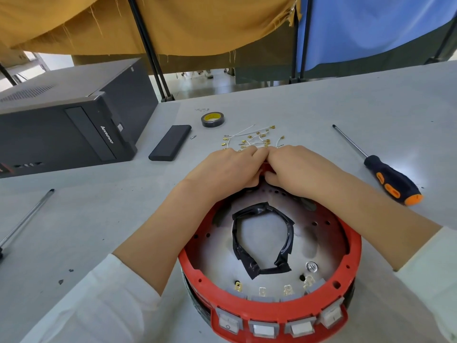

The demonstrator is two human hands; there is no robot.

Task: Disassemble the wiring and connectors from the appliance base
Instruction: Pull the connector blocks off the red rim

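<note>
At far left on the grey surface (371, 100) a thin metal rod (26, 217) lies beside a black Lenovo computer tower (66, 120); further right sit a flat black case (170, 142) and a roll of black tape (212, 119). At centre, our left hand (222, 169) and right hand (296, 169) meet at the far rim of the red appliance base (351, 253), fingers curled tight together over something on that rim; what each grip holds is hidden from us, so we cannot tell. The base rests on the near edge of the surface, its row of white rocker switches (279, 326) facing us and brass terminal tabs (274, 289) standing bare just behind them. A ring of crumpled black tape (237, 241) clings to its metal floor. Just beyond our knuckles lies a scatter of white wires with brass connectors (254, 138). At right, an orange-and-black screwdriver (385, 177) lies well apart.
</note>
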